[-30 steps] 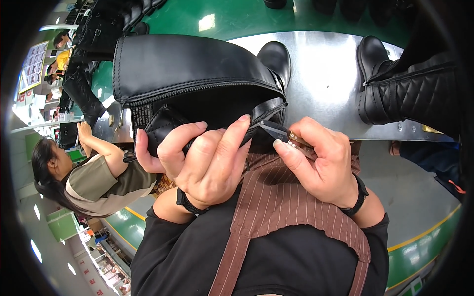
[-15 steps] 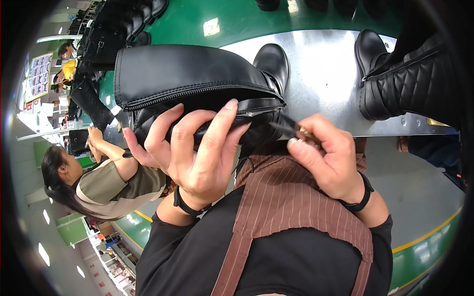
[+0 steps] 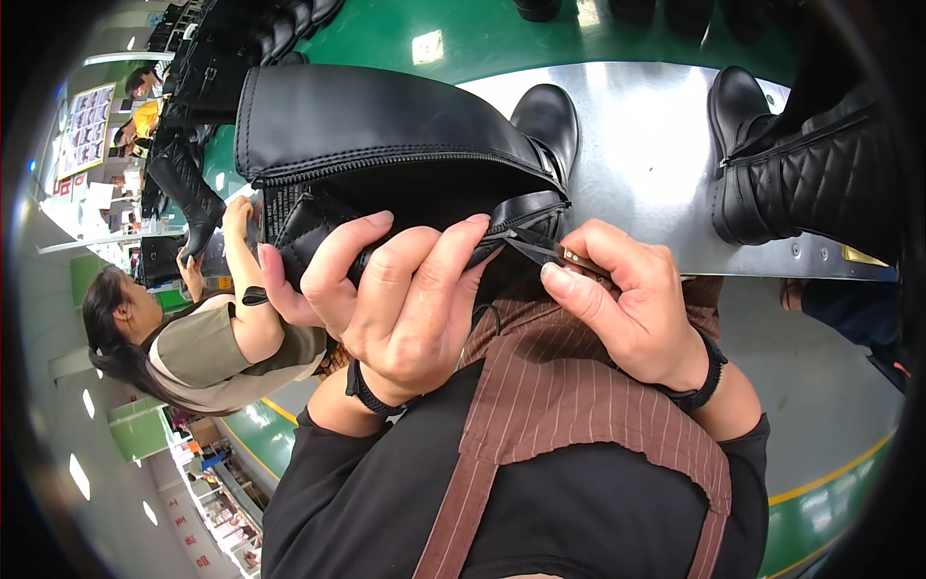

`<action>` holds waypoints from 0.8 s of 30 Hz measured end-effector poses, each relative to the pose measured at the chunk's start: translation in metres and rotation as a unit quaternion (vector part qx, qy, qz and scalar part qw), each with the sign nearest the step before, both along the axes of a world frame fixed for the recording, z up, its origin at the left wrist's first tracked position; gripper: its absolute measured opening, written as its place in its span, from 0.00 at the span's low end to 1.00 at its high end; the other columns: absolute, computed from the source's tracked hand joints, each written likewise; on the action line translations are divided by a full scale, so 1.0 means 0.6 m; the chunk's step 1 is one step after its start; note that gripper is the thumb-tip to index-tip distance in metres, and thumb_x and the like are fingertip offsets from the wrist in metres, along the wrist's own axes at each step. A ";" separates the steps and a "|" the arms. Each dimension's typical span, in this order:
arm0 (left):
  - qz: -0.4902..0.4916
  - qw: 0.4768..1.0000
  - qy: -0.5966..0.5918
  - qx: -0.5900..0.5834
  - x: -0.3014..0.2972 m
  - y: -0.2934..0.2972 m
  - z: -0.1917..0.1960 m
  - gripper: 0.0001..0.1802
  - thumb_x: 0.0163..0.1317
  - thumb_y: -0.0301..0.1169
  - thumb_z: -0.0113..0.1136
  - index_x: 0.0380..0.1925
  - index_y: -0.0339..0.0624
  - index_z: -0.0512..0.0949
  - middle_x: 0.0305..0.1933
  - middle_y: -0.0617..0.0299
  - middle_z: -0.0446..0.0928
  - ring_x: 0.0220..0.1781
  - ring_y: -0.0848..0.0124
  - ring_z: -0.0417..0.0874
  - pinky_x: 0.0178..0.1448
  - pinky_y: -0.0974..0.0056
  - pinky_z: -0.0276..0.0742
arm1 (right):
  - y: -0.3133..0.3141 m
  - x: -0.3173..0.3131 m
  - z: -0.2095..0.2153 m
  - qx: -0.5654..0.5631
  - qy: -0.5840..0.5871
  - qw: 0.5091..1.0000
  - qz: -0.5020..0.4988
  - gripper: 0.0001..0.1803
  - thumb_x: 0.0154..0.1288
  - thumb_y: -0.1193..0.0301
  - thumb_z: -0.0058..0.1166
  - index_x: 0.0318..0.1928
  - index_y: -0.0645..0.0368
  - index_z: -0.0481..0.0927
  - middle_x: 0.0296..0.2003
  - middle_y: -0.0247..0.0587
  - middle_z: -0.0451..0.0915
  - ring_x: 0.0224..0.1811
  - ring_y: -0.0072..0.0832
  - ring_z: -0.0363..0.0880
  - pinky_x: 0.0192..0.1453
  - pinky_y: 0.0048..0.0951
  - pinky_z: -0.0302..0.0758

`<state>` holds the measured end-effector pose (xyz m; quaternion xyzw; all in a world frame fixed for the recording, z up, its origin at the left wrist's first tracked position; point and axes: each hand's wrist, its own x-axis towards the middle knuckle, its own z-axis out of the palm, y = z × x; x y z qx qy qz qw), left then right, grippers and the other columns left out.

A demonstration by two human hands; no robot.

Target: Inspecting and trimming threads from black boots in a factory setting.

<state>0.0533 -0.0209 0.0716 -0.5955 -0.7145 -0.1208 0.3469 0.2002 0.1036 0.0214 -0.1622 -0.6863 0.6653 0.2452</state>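
A tall black boot [image 3: 386, 111] lies on its side in front of me, its shaft to the left and toe pointing away. The side zipper is undone, so the shaft gapes. My left hand [image 3: 395, 304] is closed on the near zipper edge, fingers bent over the quilted side. Between thumb and fingers, my right hand [image 3: 641, 304] holds small dark thread snips [image 3: 532, 249] with a brass-coloured fitting. Their pointed blades reach the zipper edge near its lower end, close to my left fingertips. Whether they touch a thread is too small to tell.
The metal worktable [image 3: 641, 164] carries a second black boot with a quilted shaft [image 3: 810, 183] at the right. To the left, a co-worker [image 3: 212, 338] handles another black boot [image 3: 183, 198]. More black boots [image 3: 280, 39] stand along the far left. A dark trouser leg [image 3: 844, 314] shows at the right.
My right hand has brought the snips left, onto the near zipper edge. My left fingers have shifted slightly, and the boot opening gapes wider. The co-worker's arms have moved.
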 end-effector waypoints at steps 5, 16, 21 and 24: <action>-0.001 1.000 0.010 -0.007 0.001 0.003 -0.002 0.12 0.43 0.36 0.73 0.33 0.59 0.88 0.29 0.78 0.75 0.48 0.69 0.75 0.78 0.48 0.39 | 0.016 -0.009 -0.007 0.084 0.034 0.996 -0.008 0.12 0.66 0.68 0.61 0.31 0.64 0.76 0.20 0.41 0.76 0.18 0.27 0.76 0.22 0.27 0.68; 0.004 1.000 0.001 -0.012 0.010 0.012 -0.006 0.11 0.44 0.37 0.72 0.31 0.59 0.88 0.29 0.78 0.76 0.47 0.69 0.75 0.77 0.47 0.39 | 0.030 -0.010 -0.022 0.092 0.043 0.995 -0.007 0.13 0.63 0.66 0.64 0.31 0.62 0.76 0.20 0.38 0.76 0.14 0.28 0.73 0.19 0.28 0.64; 0.004 1.000 -0.011 -0.022 0.008 0.009 0.002 0.13 0.41 0.37 0.73 0.32 0.59 0.88 0.28 0.77 0.76 0.48 0.69 0.75 0.77 0.46 0.40 | 0.030 -0.020 -0.029 0.183 0.095 0.978 -0.041 0.11 0.61 0.67 0.65 0.30 0.61 0.78 0.19 0.36 0.76 0.14 0.29 0.72 0.20 0.29 0.64; -0.003 0.999 -0.029 -0.028 0.005 0.007 0.008 0.16 0.38 0.34 0.74 0.33 0.59 0.88 0.28 0.77 0.76 0.48 0.68 0.76 0.77 0.46 0.42 | 0.031 -0.022 -0.029 0.202 0.096 0.974 -0.038 0.10 0.60 0.68 0.65 0.30 0.59 0.78 0.19 0.35 0.76 0.15 0.29 0.73 0.21 0.29 0.65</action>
